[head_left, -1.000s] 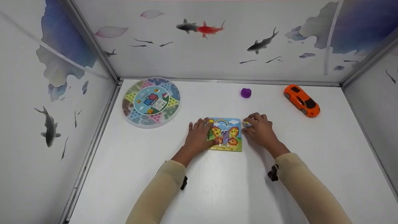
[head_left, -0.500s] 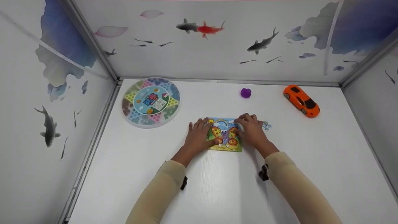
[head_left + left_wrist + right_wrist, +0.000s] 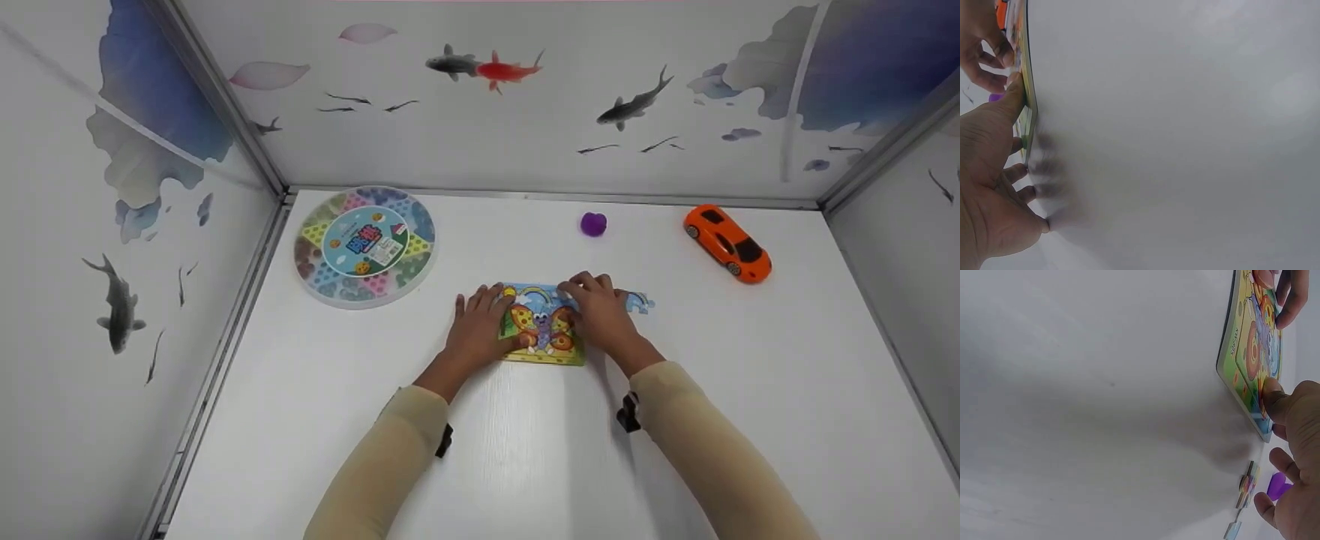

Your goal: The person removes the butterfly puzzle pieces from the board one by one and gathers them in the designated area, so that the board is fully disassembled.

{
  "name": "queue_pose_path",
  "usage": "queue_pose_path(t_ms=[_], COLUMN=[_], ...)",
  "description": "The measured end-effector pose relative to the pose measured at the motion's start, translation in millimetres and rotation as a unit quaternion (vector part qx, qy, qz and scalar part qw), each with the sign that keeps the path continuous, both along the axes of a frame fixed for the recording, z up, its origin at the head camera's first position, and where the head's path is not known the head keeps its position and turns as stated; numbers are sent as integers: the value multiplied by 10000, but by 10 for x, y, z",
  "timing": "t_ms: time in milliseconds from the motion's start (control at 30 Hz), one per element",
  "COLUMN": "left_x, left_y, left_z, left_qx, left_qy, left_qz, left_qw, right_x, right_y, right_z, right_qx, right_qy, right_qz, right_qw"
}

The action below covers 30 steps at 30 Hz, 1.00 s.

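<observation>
A small square jigsaw puzzle [image 3: 551, 359] with a butterfly picture lies flat on the white table. Over its left side my left hand [image 3: 476, 326] rests with fingers spread, thumb on the picture. At the upper right, my right hand [image 3: 602, 315] has curled fingers and thumb on the puzzle, pinching a puzzle piece that the fingers mostly hide. The right wrist view shows that thumb [image 3: 1275, 396] touching the puzzle near its edge. Loose puzzle pieces [image 3: 640, 302] lie beside the right hand, partly covered by it; the right wrist view has these pieces [image 3: 1248, 485] below the hand.
A round Chinese checkers box [image 3: 365, 289] sits at the back left. Behind the puzzle is a small purple object [image 3: 593, 223]. An orange toy car [image 3: 727, 244] stands at the back right. Printed walls enclose the table's back and sides.
My right hand has moved left from beside the puzzle onto its upper right part with the piece, uncovering loose pieces. Over the last half second it shifts slightly. The left hand stays put.
</observation>
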<state>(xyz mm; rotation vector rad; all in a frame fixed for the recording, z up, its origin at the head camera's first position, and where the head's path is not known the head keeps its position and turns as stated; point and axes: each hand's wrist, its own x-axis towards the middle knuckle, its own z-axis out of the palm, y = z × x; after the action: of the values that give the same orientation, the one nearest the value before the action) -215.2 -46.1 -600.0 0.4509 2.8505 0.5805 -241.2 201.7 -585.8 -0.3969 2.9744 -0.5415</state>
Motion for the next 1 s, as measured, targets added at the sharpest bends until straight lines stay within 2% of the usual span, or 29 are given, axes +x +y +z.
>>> queue_pose_path(t_ms=[300, 500, 767, 1000], left_x=[-25, -17, -37, -31], left_y=[3, -11, -11, -8], left_z=[5, -32, -95, -87], left_qx=[-11, 48, -24, -130], left_qy=[-88, -100, -20, 43], left_qz=[11, -3, -21, -18], left_qw=[10000, 9999, 10000, 9999], right_x=[-55, -65, -47, -65], right_y=[-21, -44, -77, -101], right_z=[2, -12, 13, 32], right_qx=[-9, 92, -13, 122], right_qy=[-102, -242, -349, -393], right_qz=[124, 192, 235, 203], right_qw=[9999, 9995, 9991, 9989])
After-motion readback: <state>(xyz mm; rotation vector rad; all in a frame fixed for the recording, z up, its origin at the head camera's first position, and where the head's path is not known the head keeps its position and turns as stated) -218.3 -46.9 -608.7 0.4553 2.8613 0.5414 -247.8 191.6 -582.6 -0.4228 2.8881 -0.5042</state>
